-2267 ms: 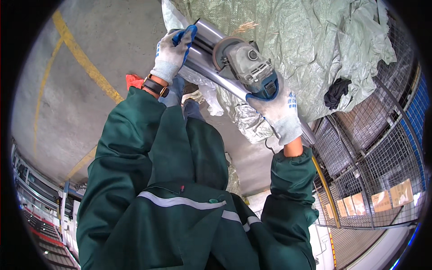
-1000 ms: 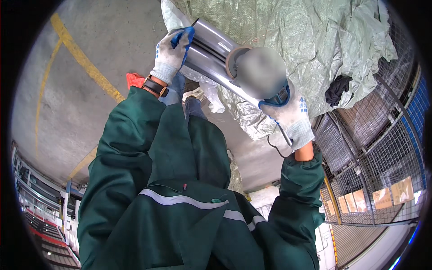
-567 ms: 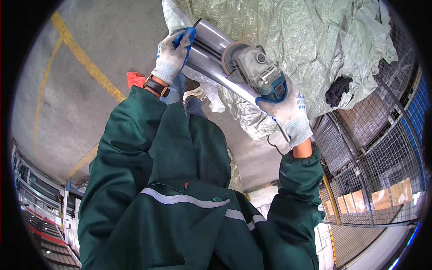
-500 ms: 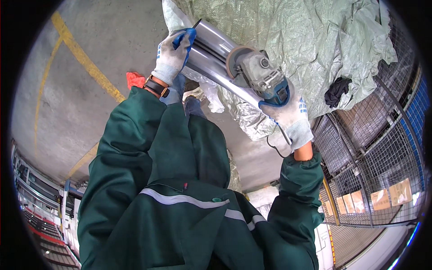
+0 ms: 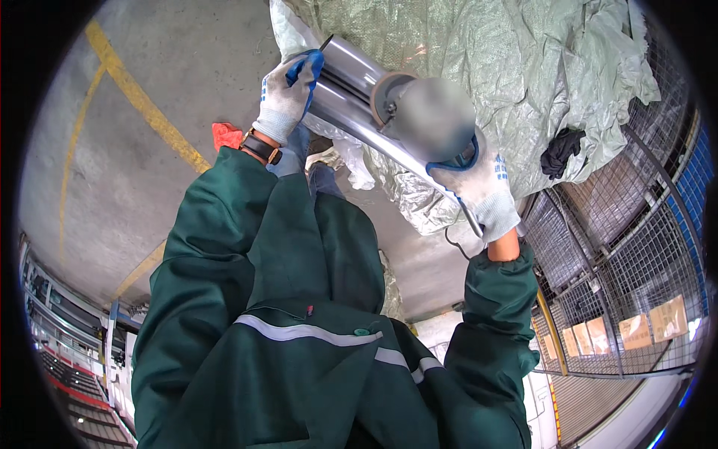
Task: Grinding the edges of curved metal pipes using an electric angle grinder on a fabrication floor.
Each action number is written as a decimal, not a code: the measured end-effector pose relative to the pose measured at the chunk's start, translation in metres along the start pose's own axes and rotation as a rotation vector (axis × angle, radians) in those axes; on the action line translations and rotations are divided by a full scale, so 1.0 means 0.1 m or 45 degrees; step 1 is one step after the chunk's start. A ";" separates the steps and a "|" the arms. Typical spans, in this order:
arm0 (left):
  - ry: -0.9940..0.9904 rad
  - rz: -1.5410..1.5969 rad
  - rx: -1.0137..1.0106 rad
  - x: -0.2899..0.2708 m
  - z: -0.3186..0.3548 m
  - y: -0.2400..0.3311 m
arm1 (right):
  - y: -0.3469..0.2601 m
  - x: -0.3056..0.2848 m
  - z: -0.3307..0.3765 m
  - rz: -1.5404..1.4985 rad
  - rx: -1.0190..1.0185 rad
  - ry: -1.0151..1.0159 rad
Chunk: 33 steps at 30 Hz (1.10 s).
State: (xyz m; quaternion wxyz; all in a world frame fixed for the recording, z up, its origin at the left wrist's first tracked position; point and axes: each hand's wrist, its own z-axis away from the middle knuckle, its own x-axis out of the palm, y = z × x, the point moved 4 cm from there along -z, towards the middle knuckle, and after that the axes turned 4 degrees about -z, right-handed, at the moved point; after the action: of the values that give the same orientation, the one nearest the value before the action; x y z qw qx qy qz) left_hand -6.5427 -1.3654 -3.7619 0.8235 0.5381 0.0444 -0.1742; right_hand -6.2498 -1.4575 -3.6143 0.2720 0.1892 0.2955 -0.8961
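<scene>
My left hand (image 5: 289,86), in a white glove with a blue palm, is closed around the left end of a long, shiny metal profile (image 5: 351,112). A thin dark tip sticks out past its fingers; I cannot tell whether it belongs to the profile. In a matching glove, my right hand (image 5: 479,179) grips an angle grinder (image 5: 465,159) by its rear body. The grinder's round disc (image 5: 387,99) is at the profile's upper face, near its middle; I cannot tell whether they touch. A blurred patch hides most of the grinder's body.
Crumpled pale green sheeting (image 5: 523,67) lies under and beyond the profile, with a black cloth (image 5: 561,153) on it. An orange-red cloth (image 5: 226,135) lies beside my left wrist. Mesh cage fencing (image 5: 636,277) stands at the right. A dark cord (image 5: 455,241) hangs near my right wrist.
The grinder and my right hand have shifted slightly to the left and up along the profile. My left hand stays closed on its end, nearly in place.
</scene>
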 end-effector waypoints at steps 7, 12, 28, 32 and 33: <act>-0.001 -0.065 0.076 -0.05 -0.01 0.01 | -0.07 -0.02 -0.01 -0.038 0.011 -0.017; -0.043 -0.094 0.030 -0.06 0.01 0.06 | -0.16 -0.03 -0.09 -0.048 0.038 -0.075; -0.054 -0.071 -0.069 -0.01 -0.03 0.08 | -0.25 0.03 0.05 0.019 -0.150 0.085; -0.029 -0.128 -0.009 -0.01 -0.06 0.08 | -0.08 0.00 0.18 0.070 0.034 0.071; -0.021 -0.148 0.010 -0.02 -0.06 0.09 | -0.05 0.00 0.19 0.086 0.096 0.064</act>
State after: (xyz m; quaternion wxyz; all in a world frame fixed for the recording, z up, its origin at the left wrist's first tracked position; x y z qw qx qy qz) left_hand -6.5407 -1.3563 -3.7564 0.8103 0.5362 0.0681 -0.2262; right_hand -6.2560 -1.4662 -3.5972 0.2873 0.2317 0.2619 -0.8917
